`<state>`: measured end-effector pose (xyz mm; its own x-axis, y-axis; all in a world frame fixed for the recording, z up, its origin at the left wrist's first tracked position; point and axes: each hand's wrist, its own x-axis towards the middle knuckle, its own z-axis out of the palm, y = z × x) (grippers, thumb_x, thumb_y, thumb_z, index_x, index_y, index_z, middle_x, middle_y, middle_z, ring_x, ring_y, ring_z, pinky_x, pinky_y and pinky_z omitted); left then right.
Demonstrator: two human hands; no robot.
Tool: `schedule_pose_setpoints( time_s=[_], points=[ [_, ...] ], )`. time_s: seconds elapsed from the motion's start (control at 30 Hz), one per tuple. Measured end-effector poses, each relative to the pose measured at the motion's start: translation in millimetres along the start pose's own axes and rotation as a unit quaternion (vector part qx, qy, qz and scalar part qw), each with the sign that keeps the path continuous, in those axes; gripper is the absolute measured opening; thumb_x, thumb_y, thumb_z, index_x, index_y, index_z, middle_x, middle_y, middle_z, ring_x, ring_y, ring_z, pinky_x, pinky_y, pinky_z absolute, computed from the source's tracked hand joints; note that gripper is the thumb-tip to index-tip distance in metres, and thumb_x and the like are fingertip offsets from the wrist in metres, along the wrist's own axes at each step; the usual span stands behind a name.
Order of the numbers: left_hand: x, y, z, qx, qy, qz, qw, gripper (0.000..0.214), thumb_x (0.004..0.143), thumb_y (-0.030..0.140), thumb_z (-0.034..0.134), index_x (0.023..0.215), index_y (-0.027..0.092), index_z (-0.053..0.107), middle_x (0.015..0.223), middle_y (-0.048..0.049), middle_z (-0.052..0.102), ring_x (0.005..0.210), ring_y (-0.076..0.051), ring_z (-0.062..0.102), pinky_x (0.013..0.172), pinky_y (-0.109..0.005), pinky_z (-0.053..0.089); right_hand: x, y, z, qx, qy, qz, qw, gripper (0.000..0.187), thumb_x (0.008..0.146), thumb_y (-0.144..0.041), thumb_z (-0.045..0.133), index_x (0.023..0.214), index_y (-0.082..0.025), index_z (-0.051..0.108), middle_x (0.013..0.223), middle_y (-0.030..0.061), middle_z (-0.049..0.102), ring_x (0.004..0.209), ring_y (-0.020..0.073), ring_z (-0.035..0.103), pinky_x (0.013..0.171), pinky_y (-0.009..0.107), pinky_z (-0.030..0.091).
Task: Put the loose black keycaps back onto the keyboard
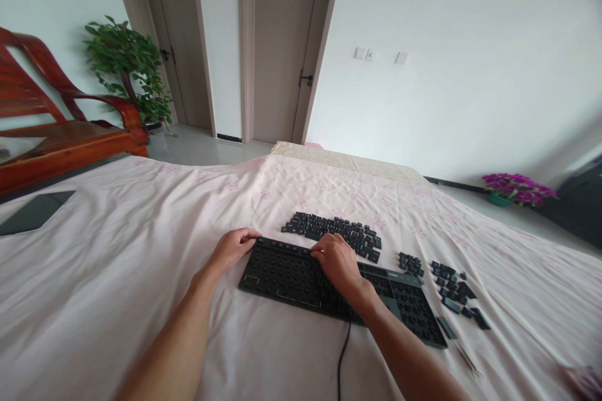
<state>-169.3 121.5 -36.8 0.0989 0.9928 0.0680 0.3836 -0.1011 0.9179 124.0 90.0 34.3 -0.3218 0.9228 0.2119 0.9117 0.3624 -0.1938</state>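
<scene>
A black keyboard (282, 269) lies at a slant on the cloth, with most of its keycaps off and the bare key posts showing. My left hand (234, 246) holds its far left corner, thumb and fingers closed on the edge. Over the keyboard's far row, my right hand (336, 262) is closed with its fingertips pressed together; anything between them is too small to make out. Loose black keycaps (324, 225) lie in rows just beyond the keyboard. A small group of keycaps (411, 263) and a looser cluster (451, 288) sit to the right.
Metal tweezers (465, 357) lie near the keyboard's right end. A cable (343, 357) runs toward me. A dark tablet-like slab (35, 212) rests at far left on the creased floral cloth (164, 213). A wooden chair (70, 138) stands beyond it.
</scene>
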Motion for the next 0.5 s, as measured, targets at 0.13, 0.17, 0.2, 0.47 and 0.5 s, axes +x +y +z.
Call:
schedule_pose_setpoints(
  time_s=[0.13, 0.17, 0.2, 0.47, 0.5],
  points=[
    [-1, 2, 0.2, 0.009, 0.002, -0.002, 1.000, 0.034, 0.075, 0.032, 0.056, 0.100, 0.016, 0.071, 0.093, -0.0067, 0.074, 0.085, -0.022, 0.068, 0.077, -0.029, 0.049, 0, -5, 1, -0.042, 0.003, -0.011, 0.999, 0.018, 0.087, -0.027, 0.055, 0.082, -0.024, 0.072, 0.089, 0.0041, 0.064, 0.090, 0.0192, 0.052, 0.078, 0.027, 0.038],
    [-2, 2, 0.3, 0.010, 0.003, -0.002, 1.000, 0.034, 0.075, 0.032, 0.055, 0.100, 0.016, 0.071, 0.093, -0.0067, 0.074, 0.084, -0.022, 0.068, 0.077, -0.029, 0.049, 0, -6, 2, -0.054, 0.002, -0.015, 0.998, 0.019, 0.088, -0.027, 0.053, 0.081, -0.023, 0.071, 0.089, 0.0047, 0.063, 0.090, 0.0194, 0.051, 0.078, 0.028, 0.038],
    [-2, 3, 0.4, 0.011, 0.005, -0.003, 1.000, 0.034, 0.075, 0.033, 0.055, 0.100, 0.016, 0.071, 0.092, -0.0066, 0.074, 0.084, -0.022, 0.068, 0.077, -0.029, 0.049, -1, -8, 2, -0.066, 0.001, -0.019, 0.998, 0.021, 0.089, -0.026, 0.052, 0.080, -0.022, 0.070, 0.088, 0.0053, 0.063, 0.089, 0.0197, 0.051, 0.079, 0.028, 0.038],
    [-1, 2, 0.8, 0.004, 0.009, -0.007, 1.000, 0.035, 0.073, 0.033, 0.057, 0.099, 0.015, 0.071, 0.093, -0.0075, 0.074, 0.085, -0.023, 0.067, 0.077, -0.030, 0.049, -15, -19, 12, -0.155, 0.003, -0.056, 0.986, 0.019, 0.086, -0.012, 0.047, 0.086, -0.019, 0.065, 0.095, 0.0101, 0.059, 0.090, 0.0222, 0.047, 0.077, 0.033, 0.038],
    [-1, 1, 0.8, 0.005, 0.008, -0.005, 1.000, 0.035, 0.073, 0.033, 0.057, 0.099, 0.016, 0.071, 0.093, -0.0075, 0.074, 0.085, -0.023, 0.067, 0.077, -0.030, 0.049, -18, -20, 13, -0.162, 0.002, -0.056, 0.985, 0.019, 0.084, -0.010, 0.048, 0.090, -0.018, 0.065, 0.097, 0.0107, 0.058, 0.091, 0.0228, 0.047, 0.078, 0.033, 0.038]
  ],
)
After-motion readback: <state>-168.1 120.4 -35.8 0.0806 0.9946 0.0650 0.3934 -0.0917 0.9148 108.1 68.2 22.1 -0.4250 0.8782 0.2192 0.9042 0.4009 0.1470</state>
